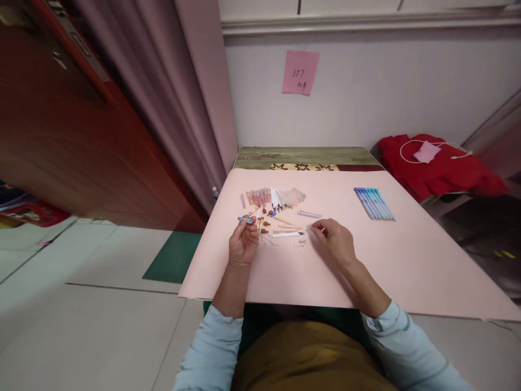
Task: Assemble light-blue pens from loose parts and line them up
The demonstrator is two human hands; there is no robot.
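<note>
My left hand (244, 243) is closed in a pinch around a short blue pen part (245, 220), raised over the left side of the pile. Over the paper's middle, my right hand (337, 239) has thumb and fingertips together; whatever they hold is too small to make out. Between the hands lie a white pen refill (285, 234), thin tan sticks (287, 221) and small brown pieces (266, 224). A lavender pen barrel (309, 214) rests just behind. Farther back are a fan of white refills (276, 196) and a heap of translucent tubes (295, 195).
A neat row of blue-to-lavender pens (373, 204) lies on the right of the pink-covered table (415, 260). Tiny bits (301, 243) are scattered near the right hand. Red cloth with a white cable (439, 168) sits beyond the right edge; a curtain (199, 92) hangs at left.
</note>
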